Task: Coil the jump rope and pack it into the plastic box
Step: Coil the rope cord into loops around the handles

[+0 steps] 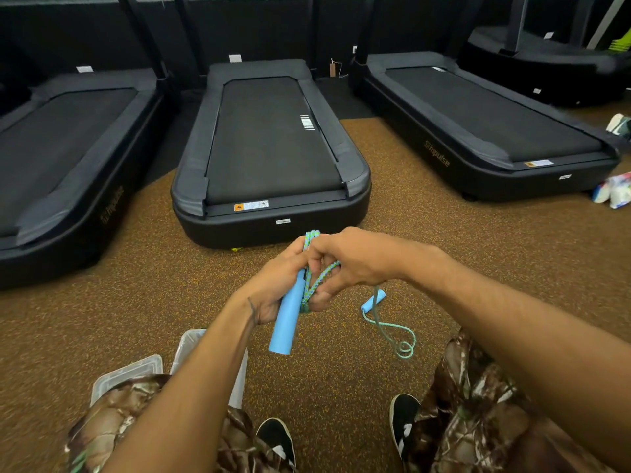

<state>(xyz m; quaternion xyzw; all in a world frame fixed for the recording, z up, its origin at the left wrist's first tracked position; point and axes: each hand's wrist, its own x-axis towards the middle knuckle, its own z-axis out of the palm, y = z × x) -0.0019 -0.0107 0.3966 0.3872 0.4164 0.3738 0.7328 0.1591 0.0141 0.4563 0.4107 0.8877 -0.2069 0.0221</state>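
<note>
My left hand (273, 288) grips a light blue jump rope handle (286, 322) together with several loops of green-blue rope (312, 278). Close against it, my right hand (345, 264) pinches the rope strands. From my right hand the rope hangs down to the second blue handle (373, 301), which lies on the floor with a loose curl of rope (399, 339). A clear plastic box (186, 346) stands on the floor under my left forearm, partly hidden. Its lid (128, 373) lies to the left of it.
Three black treadmills stand ahead, the middle one (269, 148) close to my hands. Brown speckled floor (341, 387) lies between my knees, and my black shoes (276, 438) show at the bottom. Bags (614, 191) sit at the right edge.
</note>
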